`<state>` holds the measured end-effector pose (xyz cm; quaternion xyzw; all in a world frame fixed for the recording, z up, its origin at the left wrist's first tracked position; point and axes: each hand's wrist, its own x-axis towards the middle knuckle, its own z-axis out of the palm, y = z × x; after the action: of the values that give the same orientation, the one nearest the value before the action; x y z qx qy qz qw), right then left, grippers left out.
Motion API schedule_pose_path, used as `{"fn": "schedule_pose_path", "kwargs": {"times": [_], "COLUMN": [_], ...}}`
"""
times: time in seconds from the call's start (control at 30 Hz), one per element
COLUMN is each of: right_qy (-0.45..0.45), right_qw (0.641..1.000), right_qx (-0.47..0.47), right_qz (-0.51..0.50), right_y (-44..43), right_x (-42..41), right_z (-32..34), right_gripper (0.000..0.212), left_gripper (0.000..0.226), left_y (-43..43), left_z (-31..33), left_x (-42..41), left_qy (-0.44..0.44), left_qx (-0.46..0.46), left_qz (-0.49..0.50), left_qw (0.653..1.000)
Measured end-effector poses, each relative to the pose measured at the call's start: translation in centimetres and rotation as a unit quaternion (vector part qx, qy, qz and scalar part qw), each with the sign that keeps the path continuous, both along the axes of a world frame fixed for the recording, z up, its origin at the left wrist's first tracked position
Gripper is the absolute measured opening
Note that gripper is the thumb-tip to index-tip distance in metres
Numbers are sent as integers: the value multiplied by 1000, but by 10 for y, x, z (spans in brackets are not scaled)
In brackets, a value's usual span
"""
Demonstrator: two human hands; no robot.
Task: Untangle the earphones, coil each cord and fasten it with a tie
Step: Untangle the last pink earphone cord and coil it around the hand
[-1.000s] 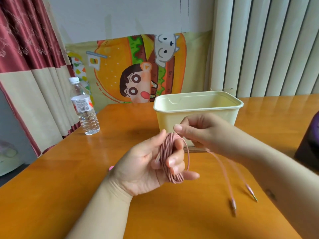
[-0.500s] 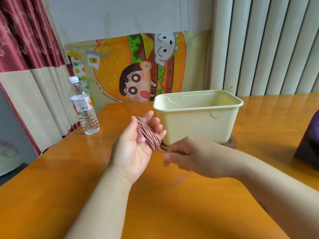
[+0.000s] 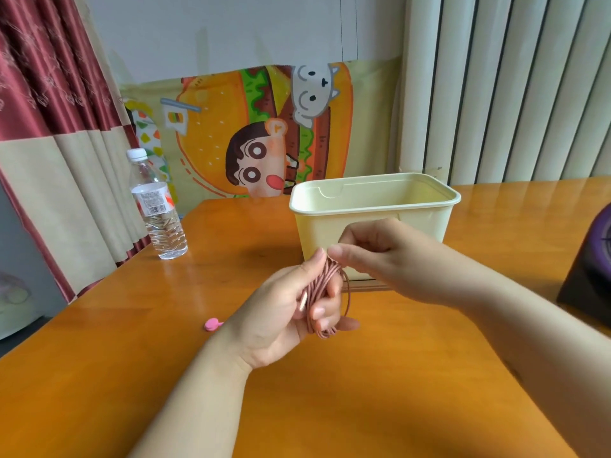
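A pink earphone cord is wound in several loops around the fingers of my left hand, which holds the coil above the middle of the table. One plug end pokes out at the left of the coil, by my palm. My right hand sits just above the coil and pinches the cord at its top between thumb and fingers. A small pink tie lies on the table to the left of my left wrist.
A pale yellow plastic tub stands on the orange wooden table right behind my hands. A water bottle stands at the table's left edge. A dark purple object sits at the right edge.
Half a second ago my left palm was raised and open with the coil across it, my right hand below; now my left hand has dropped with fingers curled, right hand above. Dangling plug ends no longer show.
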<state>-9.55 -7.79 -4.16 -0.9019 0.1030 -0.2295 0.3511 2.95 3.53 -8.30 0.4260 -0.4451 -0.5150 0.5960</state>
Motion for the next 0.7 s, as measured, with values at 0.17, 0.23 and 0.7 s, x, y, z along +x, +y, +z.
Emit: {"fn": "schedule_pose_path", "kwargs": {"times": [0.17, 0.23, 0.7], "right_qy": [-21, -5, 111], "right_qw": [985, 983, 980], "right_qx": [156, 165, 110], "right_qz": [63, 79, 125], "right_y": [6, 8, 3], "right_x": [8, 6, -2], "right_z": [-14, -11, -6], "right_gripper": [57, 59, 52], "left_gripper": [30, 28, 31], "left_y": [0, 0, -1], "left_z": [-3, -4, -6], "left_x": [7, 12, 17], "left_qy": [99, 133, 215], "left_qx": [-20, -30, -15], "left_qz": [-81, -106, -172], "left_qw": [992, 985, 961]}}
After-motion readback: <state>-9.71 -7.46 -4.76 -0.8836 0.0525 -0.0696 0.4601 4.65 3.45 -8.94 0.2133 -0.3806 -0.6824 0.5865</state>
